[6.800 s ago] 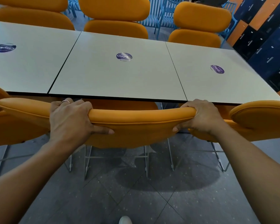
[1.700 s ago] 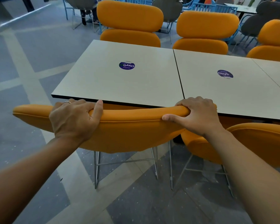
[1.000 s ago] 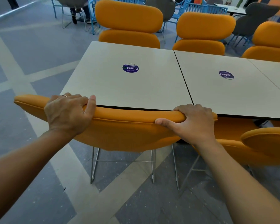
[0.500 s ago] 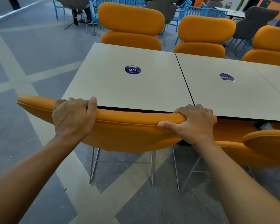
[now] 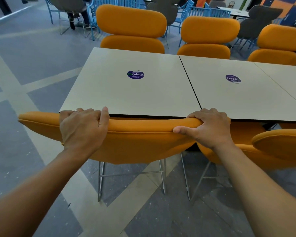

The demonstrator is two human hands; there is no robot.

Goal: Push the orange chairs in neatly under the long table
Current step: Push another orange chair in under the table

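An orange chair point(image 5: 137, 144) stands right in front of me at the left end of the long white table point(image 5: 143, 98). Its backrest top touches the table's near edge, and the seat is hidden under the tabletop. My left hand point(image 5: 82, 127) grips the top of the backrest left of centre, fingers curled over it. My right hand point(image 5: 208, 127) grips the backrest's right end, thumb along the near side. A second orange chair point(image 5: 280, 147) stands close on the right, tucked against the table.
Three orange chairs point(image 5: 132, 29) line the table's far side. Beyond them stand blue chairs point(image 5: 202, 12), grey chairs and another table, with a seated person's legs point(image 5: 75, 17) at the back left. Open grey floor point(image 5: 24, 65) lies to the left.
Over the last second the chair has stayed against the table edge with both hands holding its backrest. My view has shifted slightly. Earlier I held another chair further right along the table.
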